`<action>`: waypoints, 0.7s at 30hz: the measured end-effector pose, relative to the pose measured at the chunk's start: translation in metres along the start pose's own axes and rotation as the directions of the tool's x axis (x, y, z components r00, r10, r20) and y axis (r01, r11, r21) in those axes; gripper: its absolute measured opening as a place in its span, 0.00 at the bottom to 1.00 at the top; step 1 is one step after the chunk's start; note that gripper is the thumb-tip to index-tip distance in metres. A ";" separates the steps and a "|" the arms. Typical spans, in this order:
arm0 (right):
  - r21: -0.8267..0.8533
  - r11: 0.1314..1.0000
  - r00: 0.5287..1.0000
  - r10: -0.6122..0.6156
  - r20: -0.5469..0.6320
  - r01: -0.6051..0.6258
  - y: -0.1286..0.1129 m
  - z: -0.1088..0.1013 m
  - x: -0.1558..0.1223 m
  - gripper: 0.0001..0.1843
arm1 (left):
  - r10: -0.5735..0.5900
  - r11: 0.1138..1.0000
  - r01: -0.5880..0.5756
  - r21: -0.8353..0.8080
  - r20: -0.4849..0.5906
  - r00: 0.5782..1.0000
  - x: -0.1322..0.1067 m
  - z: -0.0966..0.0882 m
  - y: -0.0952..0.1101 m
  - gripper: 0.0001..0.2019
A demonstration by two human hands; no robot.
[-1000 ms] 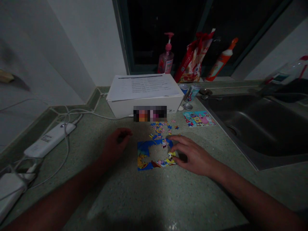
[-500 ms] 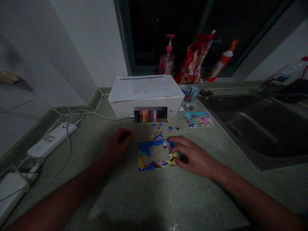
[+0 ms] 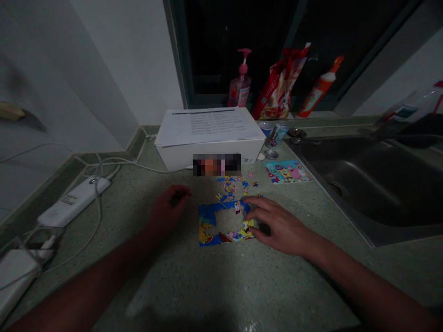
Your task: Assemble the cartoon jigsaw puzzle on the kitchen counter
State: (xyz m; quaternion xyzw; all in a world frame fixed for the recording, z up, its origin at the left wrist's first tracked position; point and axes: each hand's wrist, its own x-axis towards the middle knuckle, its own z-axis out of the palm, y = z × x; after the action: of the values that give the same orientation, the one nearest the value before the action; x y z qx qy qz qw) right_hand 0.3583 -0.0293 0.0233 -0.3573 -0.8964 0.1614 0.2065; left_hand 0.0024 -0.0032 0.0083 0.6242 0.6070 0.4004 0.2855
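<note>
A small, partly assembled cartoon jigsaw puzzle (image 3: 207, 228) lies on the speckled green counter (image 3: 214, 286), its middle still bare. Loose puzzle pieces (image 3: 231, 184) are scattered just behind it. My right hand (image 3: 277, 226) rests at the puzzle's right edge, fingers curled with the fingertips on the pieces there. My left hand (image 3: 168, 210) lies on the counter to the left of the puzzle, fingers loosely curled; whether it holds a piece is hidden.
A white box (image 3: 211, 150) with papers on top stands behind the pieces. A picture card (image 3: 287, 170) lies beside the steel sink (image 3: 367, 180). Bottles, a red bag (image 3: 280, 87) and cans line the window sill. A power strip (image 3: 72, 200) with cables lies at left.
Almost nothing has moved. My right hand's fingers shifted slightly at the puzzle's right edge; my left hand stays in place.
</note>
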 end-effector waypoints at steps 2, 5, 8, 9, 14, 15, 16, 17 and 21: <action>-0.009 1.000 1.000 0.007 0.017 -0.006 0.000 0.000 0.000 0.12 | 0.004 1.000 -0.004 0.005 0.004 1.000 0.000 0.000 0.000 0.12; -0.016 1.000 1.000 0.008 0.026 -0.007 0.000 -0.001 0.000 0.12 | 0.005 1.000 -0.005 0.009 0.010 1.000 0.000 -0.001 0.000 0.11; -0.011 1.000 1.000 0.012 0.013 -0.012 0.000 -0.001 0.000 0.12 | 0.008 1.000 -0.008 0.001 0.007 1.000 0.000 -0.001 0.000 0.11; -0.008 1.000 1.000 0.014 0.007 -0.014 0.000 0.000 0.000 0.11 | 0.009 1.000 -0.009 -0.001 0.004 1.000 0.000 0.000 0.000 0.11; 0.001 1.000 1.000 0.003 -0.004 -0.003 0.001 0.002 -0.001 0.09 | 0.008 1.000 -0.008 0.009 0.001 1.000 0.000 0.000 0.000 0.11; 0.002 1.000 1.000 0.001 -0.003 -0.001 0.001 0.002 -0.001 0.09 | 0.009 1.000 -0.009 0.010 0.001 1.000 0.000 0.000 0.000 0.11; 0.003 1.000 1.000 0.000 -0.001 0.000 0.000 0.003 -0.001 0.10 | 0.009 1.000 -0.009 0.009 0.002 1.000 0.000 0.000 0.000 0.11; 0.004 1.000 1.000 -0.001 0.002 0.001 0.000 0.003 -0.001 0.11 | 0.009 1.000 -0.009 0.007 0.001 1.000 0.000 0.000 0.000 0.11; -0.003 1.000 1.000 -0.001 0.027 0.001 -0.003 0.003 0.000 0.14 | 0.008 1.000 -0.008 -0.007 0.000 1.000 0.000 0.001 -0.001 0.10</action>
State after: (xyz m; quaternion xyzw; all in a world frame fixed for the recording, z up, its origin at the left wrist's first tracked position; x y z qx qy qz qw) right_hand 0.3551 -0.0317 0.0223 -0.3548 -0.8996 0.1648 0.1941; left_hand 0.0029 -0.0034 0.0072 0.6255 0.6032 0.4037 0.2862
